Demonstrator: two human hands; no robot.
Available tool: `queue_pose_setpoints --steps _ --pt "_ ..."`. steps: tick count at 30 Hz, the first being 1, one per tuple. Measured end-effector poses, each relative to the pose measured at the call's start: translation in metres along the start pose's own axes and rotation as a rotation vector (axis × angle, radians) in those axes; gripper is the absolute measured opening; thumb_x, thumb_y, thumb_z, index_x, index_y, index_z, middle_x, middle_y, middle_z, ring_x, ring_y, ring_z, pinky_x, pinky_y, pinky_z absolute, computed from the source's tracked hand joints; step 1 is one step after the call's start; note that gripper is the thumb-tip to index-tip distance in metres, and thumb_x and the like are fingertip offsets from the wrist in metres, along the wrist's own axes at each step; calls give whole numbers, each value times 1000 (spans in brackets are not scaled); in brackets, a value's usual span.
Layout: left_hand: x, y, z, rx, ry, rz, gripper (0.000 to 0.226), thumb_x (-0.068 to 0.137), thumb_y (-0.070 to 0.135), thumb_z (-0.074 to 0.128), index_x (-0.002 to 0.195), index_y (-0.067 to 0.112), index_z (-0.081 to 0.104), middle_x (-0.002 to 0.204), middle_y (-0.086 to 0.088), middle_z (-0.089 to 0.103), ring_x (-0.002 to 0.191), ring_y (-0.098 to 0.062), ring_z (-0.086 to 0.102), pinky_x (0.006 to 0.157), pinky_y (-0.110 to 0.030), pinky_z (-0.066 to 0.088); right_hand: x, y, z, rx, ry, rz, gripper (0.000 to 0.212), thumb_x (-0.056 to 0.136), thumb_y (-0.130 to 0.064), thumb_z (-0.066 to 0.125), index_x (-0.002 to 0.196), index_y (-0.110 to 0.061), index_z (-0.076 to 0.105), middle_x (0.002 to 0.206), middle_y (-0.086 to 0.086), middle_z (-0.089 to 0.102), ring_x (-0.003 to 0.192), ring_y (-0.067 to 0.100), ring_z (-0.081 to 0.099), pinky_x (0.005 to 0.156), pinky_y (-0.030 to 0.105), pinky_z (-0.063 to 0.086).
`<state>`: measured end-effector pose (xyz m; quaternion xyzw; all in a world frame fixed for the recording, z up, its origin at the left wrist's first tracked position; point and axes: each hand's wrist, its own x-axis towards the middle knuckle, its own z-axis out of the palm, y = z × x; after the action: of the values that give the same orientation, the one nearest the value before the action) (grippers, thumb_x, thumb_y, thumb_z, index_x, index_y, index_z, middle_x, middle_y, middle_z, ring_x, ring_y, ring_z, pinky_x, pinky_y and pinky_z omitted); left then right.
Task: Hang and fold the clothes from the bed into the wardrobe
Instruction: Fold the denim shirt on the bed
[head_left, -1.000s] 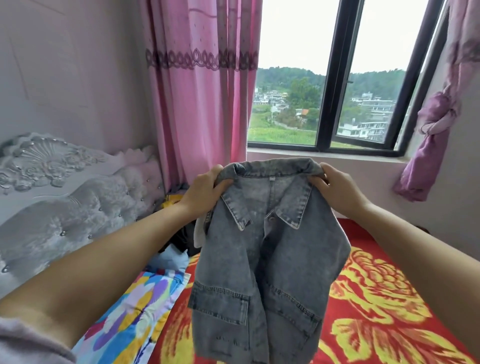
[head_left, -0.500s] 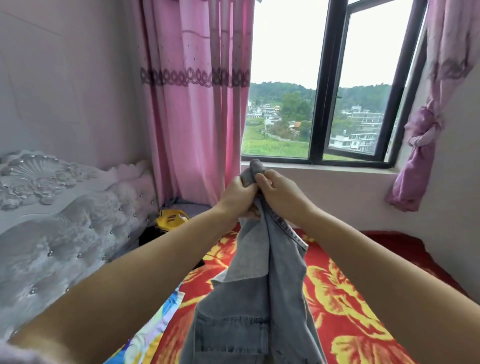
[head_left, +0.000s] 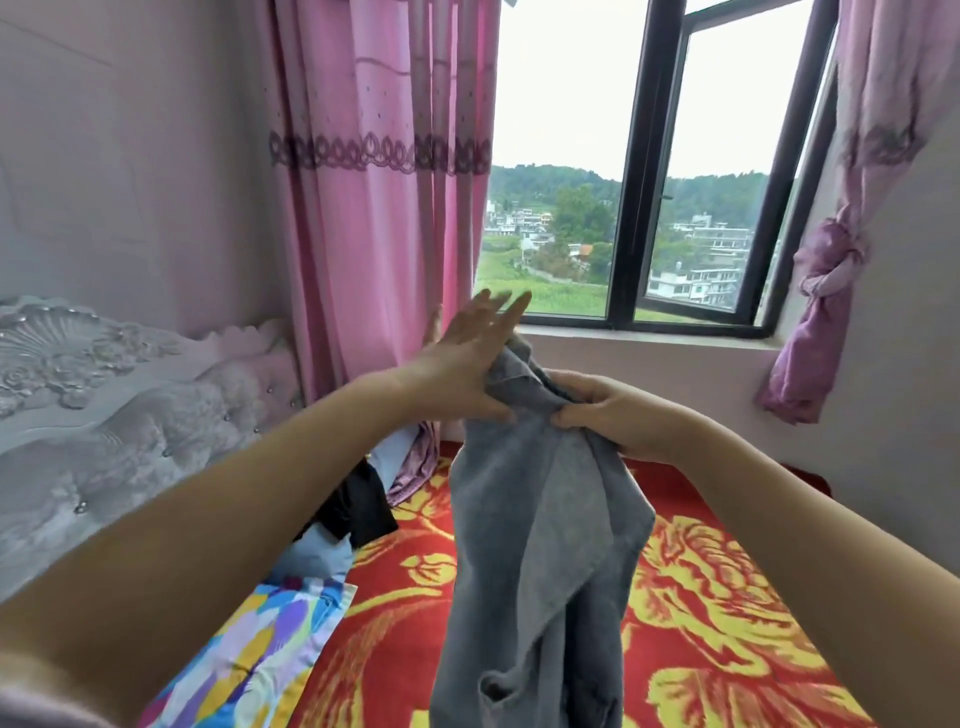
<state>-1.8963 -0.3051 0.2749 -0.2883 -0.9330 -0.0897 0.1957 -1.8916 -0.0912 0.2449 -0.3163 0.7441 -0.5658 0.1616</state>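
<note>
Since half a second ago the two-handed grip at the collar has been split: the left hand (head_left: 462, 358) has let go and is now spread flat, fingers straight and fanned toward the window (head_left: 639, 171), palm edge against the top fold of the denim jacket (head_left: 535, 519). The jacket is now held by the right hand (head_left: 613, 415) alone, thumb and fingers pinched on the cloth just below the collar. A second ago the jacket was held open, front facing; it is now doubled lengthwise and hangs in a narrow column over the red-and-yellow bedspread (head_left: 727, 597).

Edges: the padded headboard (head_left: 104, 415) is on the left, the pink curtain (head_left: 379, 208) behind the left hand, the window sill just past the fingertips, the tied curtain (head_left: 826, 291) on the right wall. Open bedspread is seen right of the jacket. Left of it, a dark garment (head_left: 358, 509), a pale blue cloth (head_left: 322, 558) and a multicoloured sheet (head_left: 249, 649) are piled at the bed edge.

No readable writing or labels are seen.
</note>
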Motion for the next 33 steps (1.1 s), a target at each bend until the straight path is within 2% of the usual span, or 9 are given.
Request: queue_pose_setpoints --steps 2,4,6,10,15,17,23,26,33 --pt "7 -5 -7 -223 -274 -26 118 70 42 81 150 39 -6 134 14 45 134 -8 35 113 -26 25 -5 -1 -1 -65 -132 45 48 93 10 43 122 -22 62 119 2 67 111 16 62 88 24 51" --pt "9 -4 -8 -427 -469 -117 94 71 34 83 146 39 25 113 27 52 107 5 54 86 -8 44 -7 1 -1 -146 -158 74 45 94 10 44 122 -20 64 119 3 67 111 16 63 89 25 52" --pt "11 -3 0 -476 -558 -160 58 74 27 81 124 27 53 108 15 63 101 -5 62 84 -23 54 -12 5 -3 -202 -124 91 43 94 9 45 121 -17 65 119 5 67 109 15 63 90 26 52" --pt "17 5 12 -489 -495 -140 21 76 18 74 92 24 63 91 5 68 88 -14 66 77 -34 57 -26 27 -1 -274 38 73 29 93 -7 59 119 -21 62 116 1 67 107 11 62 93 29 51" --pt "38 15 10 -324 -529 -72 20 74 23 73 83 33 58 85 12 65 79 -8 63 69 -26 51 -47 74 -2 -703 -133 400 20 90 -26 64 94 -6 66 93 7 70 76 16 67 72 29 57" --pt "44 17 14 -190 -628 -66 23 74 29 76 84 34 56 86 14 63 81 -8 62 73 -27 52 -51 76 -19 -670 -161 485 20 93 -24 61 94 -4 66 84 7 69 60 9 65 62 24 56" --pt "73 10 15 -93 -863 -127 30 74 32 79 94 33 57 100 9 66 97 -16 65 86 -36 54 -34 73 -62 -455 -250 704 22 99 -26 52 96 -7 64 83 7 72 65 22 71 57 32 58" --pt "97 0 29 137 -781 -102 38 77 29 76 108 20 55 107 3 60 98 -19 58 86 -32 49 -5 84 -69 -557 -54 676 20 100 -17 46 92 -5 60 86 18 71 59 26 70 54 33 58" --pt "131 -33 63 182 -150 14 15 86 18 56 85 23 42 114 12 66 101 -19 61 61 -26 41 34 93 -106 -859 519 372 15 71 2 62 83 -7 66 89 12 70 84 12 57 62 25 40"
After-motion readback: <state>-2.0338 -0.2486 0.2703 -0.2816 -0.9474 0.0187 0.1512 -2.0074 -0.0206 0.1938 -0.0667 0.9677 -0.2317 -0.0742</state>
